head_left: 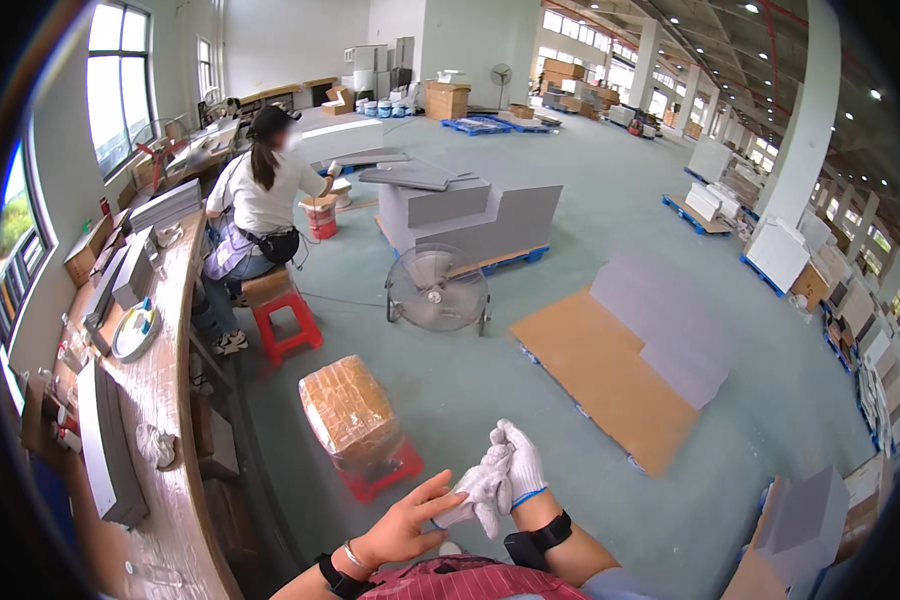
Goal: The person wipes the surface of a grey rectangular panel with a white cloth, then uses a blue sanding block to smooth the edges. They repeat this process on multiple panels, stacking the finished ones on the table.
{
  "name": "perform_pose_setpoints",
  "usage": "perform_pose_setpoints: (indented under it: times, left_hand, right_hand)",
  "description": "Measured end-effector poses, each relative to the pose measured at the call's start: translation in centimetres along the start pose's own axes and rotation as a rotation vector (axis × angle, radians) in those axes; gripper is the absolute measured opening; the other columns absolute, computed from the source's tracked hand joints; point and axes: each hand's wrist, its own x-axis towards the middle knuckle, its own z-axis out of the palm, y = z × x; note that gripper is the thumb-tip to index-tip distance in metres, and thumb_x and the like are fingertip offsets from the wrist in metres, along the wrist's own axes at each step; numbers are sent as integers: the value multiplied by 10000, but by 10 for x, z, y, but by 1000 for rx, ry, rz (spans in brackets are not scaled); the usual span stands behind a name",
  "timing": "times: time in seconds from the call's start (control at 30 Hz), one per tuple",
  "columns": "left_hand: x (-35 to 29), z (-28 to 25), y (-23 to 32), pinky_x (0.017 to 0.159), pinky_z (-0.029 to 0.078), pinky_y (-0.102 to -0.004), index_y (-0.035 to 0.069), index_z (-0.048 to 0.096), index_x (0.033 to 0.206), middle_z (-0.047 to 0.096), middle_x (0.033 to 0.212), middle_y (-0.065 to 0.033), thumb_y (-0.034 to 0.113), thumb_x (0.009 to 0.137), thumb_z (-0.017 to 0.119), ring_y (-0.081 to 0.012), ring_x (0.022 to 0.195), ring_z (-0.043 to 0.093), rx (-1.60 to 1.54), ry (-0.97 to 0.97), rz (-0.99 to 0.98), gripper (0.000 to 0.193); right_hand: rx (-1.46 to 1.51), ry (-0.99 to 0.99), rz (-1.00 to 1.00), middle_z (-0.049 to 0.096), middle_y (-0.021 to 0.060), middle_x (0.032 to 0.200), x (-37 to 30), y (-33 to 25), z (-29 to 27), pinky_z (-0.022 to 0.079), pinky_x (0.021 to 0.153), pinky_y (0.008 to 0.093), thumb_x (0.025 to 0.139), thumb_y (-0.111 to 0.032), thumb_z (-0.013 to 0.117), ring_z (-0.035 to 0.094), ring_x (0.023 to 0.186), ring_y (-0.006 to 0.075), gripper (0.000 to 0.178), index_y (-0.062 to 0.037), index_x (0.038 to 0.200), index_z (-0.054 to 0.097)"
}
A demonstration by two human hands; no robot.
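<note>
Here, a loose white knit glove [478, 492] is between the person's two hands, low in the view and in front of the striped red garment [470, 582]. Its long axis runs aslant, the blue-edged cuff end toward the lower left at the bare left hand [398, 532], the other end toward the upper right, with one glove finger hanging downward. The left fingers are parted and partly stretched out, touching the glove around its cuff; whether they pinch it, I cannot tell. The right hand [523, 468], in a matching glove, has its fingers curled closed on the loose one. That makes two gloves, one worn and one loose; two dark wristbands, one on each wrist; and a single bracelet on the left. Beyond the hands is one tape-wrapped box [350, 405] on a red stool [398, 472]; a second red stool [288, 325] is by one seated co-worker [275, 195]. One round floor fan [436, 290] is farther off, and to the right lies one brown cardboard sheet [600, 375] next to a flat grey surface [660, 310]. Along the left, one film-covered counter [162, 375] carries a long grey panel piece [110, 450], lengthwise along it.
</note>
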Motion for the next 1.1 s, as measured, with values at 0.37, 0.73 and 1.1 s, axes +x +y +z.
perform_pose_setpoints:
  times: [0.37,0.73,1.1]
  left_hand:
    - [-6,-59,-33,612,392,-197,74,645,976,628,813,43,35,939,685,-35,690,505,-601,882,-150,68]
    - [-73,-144,-51,680,465,-233,72,534,793,547,852,36,-98,817,742,-55,781,535,-441,914,-196,269]
    - [-201,-305,-73,714,424,-257,33,634,781,462,879,-31,-163,744,581,-161,818,488,490,1172,-135,207]
  right_hand:
    - [-532,-65,-378,629,-10,857,42,55,57,498,687,249,948,-67,662,584,748,92,137,-83,1079,624]
    - [-1057,-851,-66,706,72,1104,26,191,143,561,844,312,958,-128,693,675,972,147,204,-15,1127,684]
    - [-1208,-947,-210,708,63,857,48,329,279,544,742,336,941,-133,620,682,777,175,114,-35,989,653]
